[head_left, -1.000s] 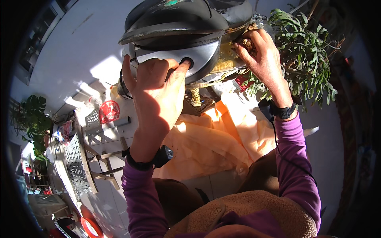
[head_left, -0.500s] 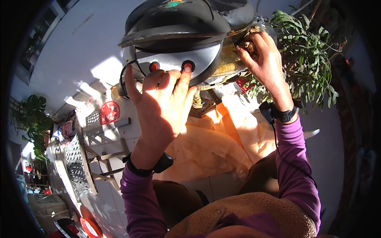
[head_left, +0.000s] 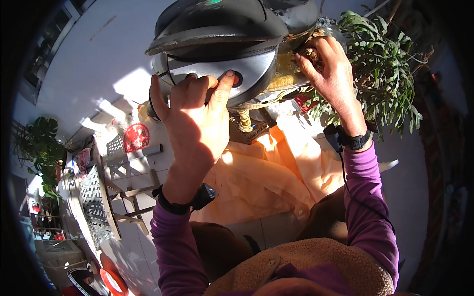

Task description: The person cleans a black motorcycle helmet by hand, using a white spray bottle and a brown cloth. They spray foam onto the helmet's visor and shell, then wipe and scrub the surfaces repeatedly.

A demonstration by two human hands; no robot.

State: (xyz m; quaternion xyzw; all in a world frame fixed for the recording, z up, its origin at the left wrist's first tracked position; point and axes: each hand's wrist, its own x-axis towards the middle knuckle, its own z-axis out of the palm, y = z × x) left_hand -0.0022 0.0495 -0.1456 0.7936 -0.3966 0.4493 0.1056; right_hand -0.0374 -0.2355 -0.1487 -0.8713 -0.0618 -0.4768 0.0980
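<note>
A domed black machine housing (head_left: 217,37) has a silver-grey front panel (head_left: 256,66) with two red push buttons. My left hand (head_left: 195,113) lies against this panel, fingers apart and holding nothing. Its index fingertip touches the left edge of the right red button (head_left: 239,79); bent fingers partly cover the left red button (head_left: 190,76). To the right, my right hand (head_left: 333,74) curls its thumb and fingers around a brown, lumpy piece (head_left: 313,56), whose kind is unclear. That hand is over a yellowish, see-through part (head_left: 286,63) at the machine's side.
Leafy plants (head_left: 380,74) crowd close beside my right hand. Orange cloth (head_left: 256,182) spreads below the machine, in front of my knees. A wooden frame (head_left: 131,197) and a red patterned item (head_left: 136,138) are at left. A thin cable (head_left: 353,197) runs along my right sleeve.
My left index finger has moved left off the middle of the right button, uncovering most of it. My right hand stays nearly in place around the brown piece.
</note>
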